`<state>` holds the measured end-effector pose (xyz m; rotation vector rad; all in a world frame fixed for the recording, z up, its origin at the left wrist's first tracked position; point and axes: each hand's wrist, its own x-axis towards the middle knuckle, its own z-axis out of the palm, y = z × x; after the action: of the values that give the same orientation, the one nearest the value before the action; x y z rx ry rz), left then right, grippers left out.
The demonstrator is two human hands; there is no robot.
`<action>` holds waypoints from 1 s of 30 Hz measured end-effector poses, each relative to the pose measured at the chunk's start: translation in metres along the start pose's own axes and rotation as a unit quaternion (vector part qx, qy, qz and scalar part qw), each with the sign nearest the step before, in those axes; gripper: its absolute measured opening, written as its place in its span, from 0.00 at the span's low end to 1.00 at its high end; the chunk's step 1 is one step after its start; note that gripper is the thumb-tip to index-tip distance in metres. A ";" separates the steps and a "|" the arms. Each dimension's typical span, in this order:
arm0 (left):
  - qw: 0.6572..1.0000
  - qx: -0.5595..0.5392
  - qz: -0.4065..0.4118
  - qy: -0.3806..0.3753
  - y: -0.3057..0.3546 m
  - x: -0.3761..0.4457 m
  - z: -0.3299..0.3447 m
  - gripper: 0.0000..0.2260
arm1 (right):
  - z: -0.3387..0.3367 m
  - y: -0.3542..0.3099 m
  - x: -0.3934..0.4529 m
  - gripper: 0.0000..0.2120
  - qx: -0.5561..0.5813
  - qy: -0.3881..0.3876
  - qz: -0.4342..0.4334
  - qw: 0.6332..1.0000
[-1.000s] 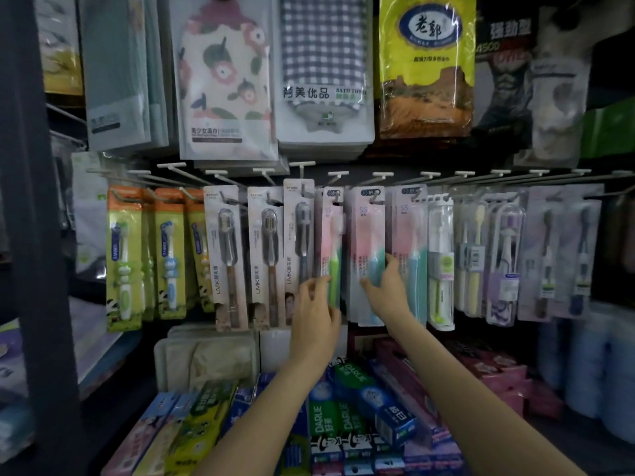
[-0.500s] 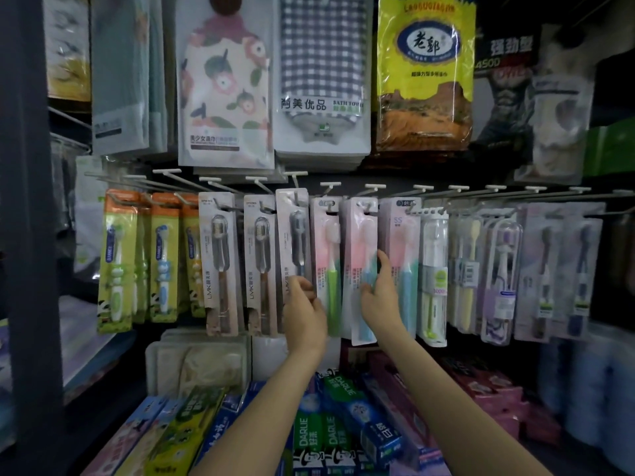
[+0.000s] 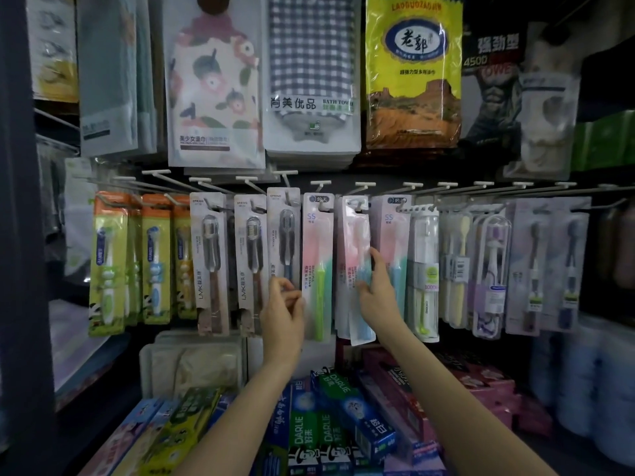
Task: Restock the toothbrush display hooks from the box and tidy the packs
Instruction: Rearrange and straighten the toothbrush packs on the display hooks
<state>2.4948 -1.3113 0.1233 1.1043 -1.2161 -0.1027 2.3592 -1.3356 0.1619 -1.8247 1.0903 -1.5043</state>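
Against hooked packs, left hand (image 3: pixel 282 305) pinches a grey toothbrush pack (image 3: pixel 283 235); right hand (image 3: pixel 377 290) grips a pink pack (image 3: pixel 355 255).

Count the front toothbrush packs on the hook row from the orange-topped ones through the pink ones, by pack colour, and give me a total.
Orange-topped packs: 3
White LMK packs: 3
Pink packs: 3
Total: 9

Three orange-topped packs (image 3: pixel 109 262) hang at the far left, then three grey LMK packs (image 3: pixel 210 262) — and three pink-and-teal packs (image 3: pixel 318 266) after those. Two hands (image 3: pixel 283 305) reach up to the row. Above hang four big towel packs in front — teal, floral (image 3: pixel 214 80), checked, yellow; more packs at right blur together, uncounted.
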 end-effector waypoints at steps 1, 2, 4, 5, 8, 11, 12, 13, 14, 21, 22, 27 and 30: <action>1.000 0.003 -0.002 0.002 0.000 0.000 0.000 0.11 | 0.000 0.000 0.001 0.29 -0.010 0.005 -0.003 1.000; 1.000 0.010 -0.004 0.003 0.000 0.001 0.001 0.11 | 0.000 0.001 0.002 0.29 -0.021 0.010 -0.004 1.000; 1.000 0.027 -0.004 0.004 0.000 0.002 0.002 0.10 | 0.002 0.003 0.003 0.30 -0.037 0.017 -0.003 0.999; 0.999 0.036 -0.006 0.005 0.000 0.002 0.002 0.09 | 0.003 0.004 0.003 0.30 -0.046 0.018 -0.004 0.999; 0.998 0.051 -0.028 0.003 0.001 0.004 0.004 0.08 | 0.003 0.006 0.003 0.30 -0.081 0.013 -0.015 0.997; 0.998 0.046 -0.046 0.005 0.003 0.005 0.007 0.07 | 0.006 0.006 0.003 0.30 -0.134 0.004 -0.031 0.990; 0.998 0.045 -0.048 0.006 0.002 0.005 0.007 0.07 | 0.007 0.007 0.003 0.29 -0.151 0.010 -0.035 0.988; 0.998 0.047 -0.046 0.008 0.001 0.005 0.006 0.06 | 0.009 0.009 0.002 0.29 -0.172 0.021 -0.041 0.984; 0.998 0.052 -0.038 0.010 0.000 0.004 0.005 0.06 | 0.010 0.012 0.001 0.29 -0.197 0.035 -0.051 0.978; 0.959 0.225 0.170 0.036 0.017 0.016 0.005 0.18 | 0.004 0.002 0.006 0.30 -0.246 0.097 -0.195 0.945; 0.947 0.251 0.201 0.019 0.023 0.021 0.007 0.20 | 0.002 -0.005 0.010 0.30 -0.254 0.089 -0.215 0.939; 0.906 0.337 0.257 -0.022 0.042 0.045 0.014 0.23 | -0.001 -0.017 0.030 0.27 -0.325 0.070 -0.239 0.912; 0.892 0.365 0.266 -0.033 0.047 0.054 0.015 0.24 | -0.001 -0.014 0.038 0.27 -0.344 0.061 -0.218 0.911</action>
<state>2.4832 -1.3289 0.1937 1.3550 -1.6357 0.8062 2.3640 -1.3597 0.1937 -2.6222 1.4769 -1.6132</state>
